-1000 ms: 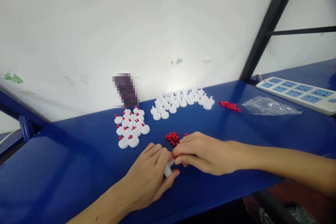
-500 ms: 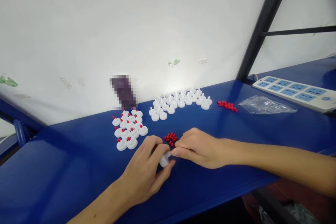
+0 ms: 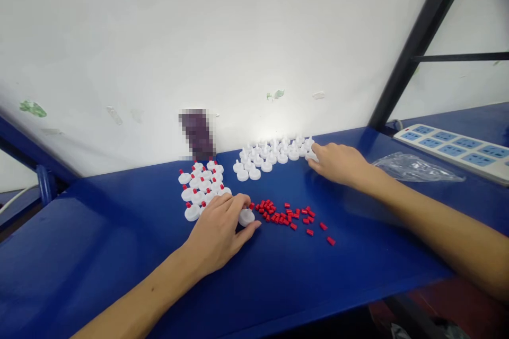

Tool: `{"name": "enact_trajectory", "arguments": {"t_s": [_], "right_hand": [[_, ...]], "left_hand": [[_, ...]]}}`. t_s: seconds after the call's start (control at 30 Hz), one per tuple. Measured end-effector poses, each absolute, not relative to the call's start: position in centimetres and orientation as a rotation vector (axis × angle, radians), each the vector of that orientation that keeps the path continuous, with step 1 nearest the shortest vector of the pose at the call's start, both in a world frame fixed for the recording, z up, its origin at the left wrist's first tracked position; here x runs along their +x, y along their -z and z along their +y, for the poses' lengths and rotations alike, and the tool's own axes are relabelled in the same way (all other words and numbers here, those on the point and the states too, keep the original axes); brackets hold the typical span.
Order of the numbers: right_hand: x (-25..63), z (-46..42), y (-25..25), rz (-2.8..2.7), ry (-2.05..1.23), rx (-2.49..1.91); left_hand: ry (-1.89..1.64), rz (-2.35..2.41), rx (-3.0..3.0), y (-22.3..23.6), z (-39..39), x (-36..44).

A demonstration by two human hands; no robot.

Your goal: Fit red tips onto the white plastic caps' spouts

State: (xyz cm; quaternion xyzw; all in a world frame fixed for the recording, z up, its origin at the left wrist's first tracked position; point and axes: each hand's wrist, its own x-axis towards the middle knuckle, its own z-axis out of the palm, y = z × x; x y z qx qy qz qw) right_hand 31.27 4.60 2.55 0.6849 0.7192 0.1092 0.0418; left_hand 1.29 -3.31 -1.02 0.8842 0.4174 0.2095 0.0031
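My left hand (image 3: 218,230) is closed around a white nozzle cap (image 3: 246,217), its narrow spout topped by a small red tip (image 3: 252,205). Farther back, my right hand (image 3: 338,163) pinches a plain white nozzle cap (image 3: 311,155) at the right end of a group of bare-spouted nozzle caps (image 3: 266,166). Its fingertips are partly hidden. To the left stand several white nozzle caps with red tips (image 3: 198,197), some behind my left hand. Loose red tips (image 3: 281,218) lie scattered between my hands, a few of them trailing toward the front right.
All of this lies on a blue tabletop (image 3: 254,286) against a white wall (image 3: 254,37). A clear plastic bag (image 3: 417,166) and a white power strip (image 3: 457,149) lie at the right, near a dark metal post (image 3: 413,42). A blurred purple patch (image 3: 198,132) shows at the wall.
The nozzle cap in my left hand now shows a red tip. My right hand has left it for the bare nozzle caps. The red tips from the far right now lie spread beside the nearer pile.
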Motion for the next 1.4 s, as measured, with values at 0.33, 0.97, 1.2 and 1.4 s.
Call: {"name": "enact_trajectory", "arguments": {"t_s": [0.33,0.97,1.2,1.4], "right_hand": [[31.1,4.7,-2.3,2.136,-0.372,2.131],[27.7,2.5,-0.9,2.769,-0.016,1.621],[27.7,2.3,-0.7,2.779,0.002,1.599],[27.2,1.7,-0.4,2.829,0.020,1.546]], "left_hand": [[-0.750,1.324,2.863,0.5,-3.4,1.4],[-0.585,0.785,2.778,0.3,-5.5,2.9],[-0.690,1.228,2.667,0.8,-4.3,2.6],[-0.649,1.431,2.605,1.1,-3.8,2.5]]}}
